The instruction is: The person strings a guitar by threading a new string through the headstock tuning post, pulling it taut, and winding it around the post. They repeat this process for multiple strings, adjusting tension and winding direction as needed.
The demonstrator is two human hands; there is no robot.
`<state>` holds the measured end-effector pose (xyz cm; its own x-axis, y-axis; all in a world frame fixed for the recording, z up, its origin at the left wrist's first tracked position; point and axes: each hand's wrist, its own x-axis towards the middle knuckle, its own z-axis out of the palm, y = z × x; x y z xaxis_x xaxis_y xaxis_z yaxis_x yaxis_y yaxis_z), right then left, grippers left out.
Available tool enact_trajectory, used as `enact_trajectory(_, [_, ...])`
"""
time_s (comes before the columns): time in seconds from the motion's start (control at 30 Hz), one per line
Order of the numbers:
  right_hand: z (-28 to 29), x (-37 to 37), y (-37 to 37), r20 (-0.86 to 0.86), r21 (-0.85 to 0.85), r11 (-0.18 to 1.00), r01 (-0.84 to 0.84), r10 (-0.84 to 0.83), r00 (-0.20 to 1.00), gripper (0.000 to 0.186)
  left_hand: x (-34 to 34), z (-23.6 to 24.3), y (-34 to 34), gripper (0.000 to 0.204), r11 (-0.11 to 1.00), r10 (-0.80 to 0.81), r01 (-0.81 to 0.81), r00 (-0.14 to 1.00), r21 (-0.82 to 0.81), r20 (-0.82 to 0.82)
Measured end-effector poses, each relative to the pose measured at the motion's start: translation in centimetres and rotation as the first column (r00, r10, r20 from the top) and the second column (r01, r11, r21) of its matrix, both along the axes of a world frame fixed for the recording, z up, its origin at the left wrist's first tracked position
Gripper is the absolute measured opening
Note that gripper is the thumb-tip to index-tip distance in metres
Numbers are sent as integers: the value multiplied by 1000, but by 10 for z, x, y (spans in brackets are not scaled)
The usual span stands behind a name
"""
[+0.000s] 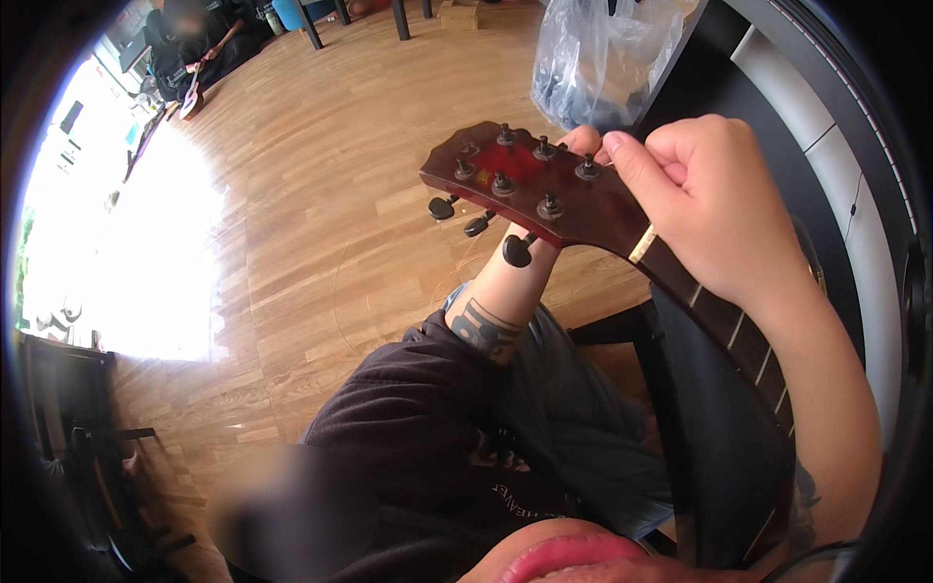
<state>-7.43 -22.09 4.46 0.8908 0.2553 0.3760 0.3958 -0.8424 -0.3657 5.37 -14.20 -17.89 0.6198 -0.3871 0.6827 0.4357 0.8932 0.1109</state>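
A dark red guitar headstock (525, 180) stands in front of me, with several black tuning posts on its face and black tuning pegs (517, 251) along the near side. No strings show over the fretboard (714, 311) below the pale nut (642, 244). My left forearm passes beneath the headstock. Most of my left hand (582, 140) is hidden there; curled fingers show at its far edge. My right hand (714, 189) is closed by the post nearest the nut, thumb pressed to the index finger. Whatever either hand pinches is too thin or hidden to make out.
A clear plastic bag (603, 63) stands on the wooden floor (321, 155) beyond the headstock. Dark furniture with white panels (812, 112) rises at the right. Far left, another person sits with a small stringed instrument (191, 99). A cardboard box (460, 14) lies near dark furniture legs.
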Motion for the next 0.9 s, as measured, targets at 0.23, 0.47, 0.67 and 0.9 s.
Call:
enact_trajectory(0.23, [-2, -2, -1, -10, -23, 999, 27, -27, 1000, 52, -4, 17, 4, 51, 976, 92, -100, 995, 195, 49])
enact_trajectory(0.47, [0, -2, -2, 3, -35, 999, 23, -23, 1000, 53, -4, 31, 14, 54, 980, 40, -68, 988, 185, 152])
enact_trajectory(0.67, [0, -2, 1, 31, -13, 1000, -20, 21, 999, 54, 4, 26, -2, 47, 989, -70, 98, 971, -114, 227])
enact_trajectory(0.9, [5, -2, 3, -1, -40, 999, 8, -8, 1000, 47, -14, 30, 1, 40, 999, -31, 31, 999, 44, 9])
